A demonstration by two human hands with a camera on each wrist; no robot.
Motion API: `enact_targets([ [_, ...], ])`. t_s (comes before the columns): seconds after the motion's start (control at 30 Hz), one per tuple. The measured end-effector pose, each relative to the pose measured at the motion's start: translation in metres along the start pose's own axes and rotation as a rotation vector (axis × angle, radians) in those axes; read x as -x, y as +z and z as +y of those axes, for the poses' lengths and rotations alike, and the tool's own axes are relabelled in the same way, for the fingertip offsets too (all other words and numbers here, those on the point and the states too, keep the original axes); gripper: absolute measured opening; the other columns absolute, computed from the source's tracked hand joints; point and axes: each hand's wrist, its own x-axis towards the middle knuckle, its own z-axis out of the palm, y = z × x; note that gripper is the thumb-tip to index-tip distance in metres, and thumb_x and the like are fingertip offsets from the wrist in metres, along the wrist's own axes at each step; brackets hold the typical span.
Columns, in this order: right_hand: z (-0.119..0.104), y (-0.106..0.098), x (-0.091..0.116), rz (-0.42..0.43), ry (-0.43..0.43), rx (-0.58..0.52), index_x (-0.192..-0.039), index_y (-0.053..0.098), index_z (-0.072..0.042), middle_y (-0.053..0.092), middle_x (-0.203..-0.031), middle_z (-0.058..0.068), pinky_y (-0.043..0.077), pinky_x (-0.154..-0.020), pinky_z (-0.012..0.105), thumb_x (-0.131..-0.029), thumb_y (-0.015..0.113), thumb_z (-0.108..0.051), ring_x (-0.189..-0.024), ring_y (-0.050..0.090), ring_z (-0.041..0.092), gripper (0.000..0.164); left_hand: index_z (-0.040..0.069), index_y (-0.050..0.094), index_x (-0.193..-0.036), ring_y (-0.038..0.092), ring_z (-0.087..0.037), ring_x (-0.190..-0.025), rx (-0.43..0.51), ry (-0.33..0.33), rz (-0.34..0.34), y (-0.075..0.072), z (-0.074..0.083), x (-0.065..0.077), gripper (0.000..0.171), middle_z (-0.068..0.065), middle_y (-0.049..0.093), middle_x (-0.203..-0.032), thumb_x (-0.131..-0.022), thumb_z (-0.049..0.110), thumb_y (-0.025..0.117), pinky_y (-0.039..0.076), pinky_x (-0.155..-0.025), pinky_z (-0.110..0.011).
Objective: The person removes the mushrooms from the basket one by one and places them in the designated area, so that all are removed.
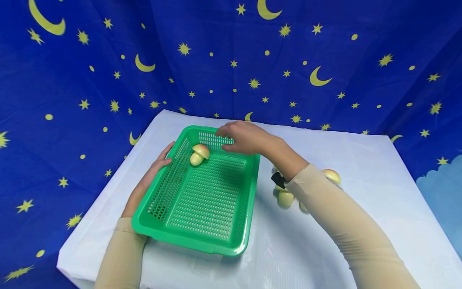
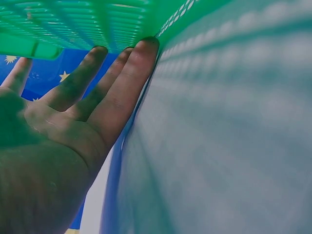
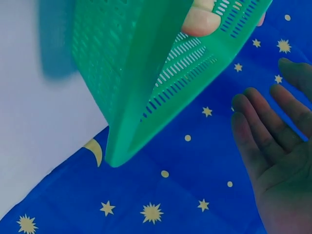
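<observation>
A green plastic basket with slotted walls stands on the white table. Inside it, near the far left corner, lies a toy mushroom with a cream stem and a tan-orange cap. My left hand is at the basket's left side; the left wrist view shows its straight fingers touching the slotted green plastic from outside. Above the basket's far right part is my right hand, fingers apart with nothing between them. The right wrist view also has this hand beside the basket's rim, holding nothing.
Several more toy mushrooms lie on the table right of the basket, partly hidden by my right forearm. One mushroom cap shows beyond the sleeve. A blue cloth with moons and stars hangs behind the table.
</observation>
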Motion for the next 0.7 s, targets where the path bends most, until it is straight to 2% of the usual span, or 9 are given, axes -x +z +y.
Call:
enact_targets([
  [0.33,0.001,0.005,-0.018,-0.053,0.01,-0.019,-0.13,0.061,-0.015,0.062,-0.123,-0.001,0.046,-0.092,0.032,-0.092,0.063,-0.025,-0.109,0.058,0.015,0.04,0.03,0.002,-0.156,0.014,-0.033,-0.142,-0.012,-0.033,0.001,0.0,0.002,0.001,0.057,-0.007,0.003,-0.16,-0.106,0.023,0.029,0.032,-0.107,-0.035],
  [0.7,-0.005,0.015,-0.038,-0.139,0.049,0.004,-0.131,0.06,-0.016,0.064,-0.121,0.002,0.045,-0.093,0.034,-0.091,0.065,-0.026,-0.11,0.057,0.016,0.042,0.026,0.0,-0.156,0.016,-0.037,-0.141,-0.021,0.015,-0.01,-0.004,-0.004,-0.004,0.057,-0.011,0.003,-0.16,-0.106,0.021,0.028,0.039,-0.103,-0.031],
])
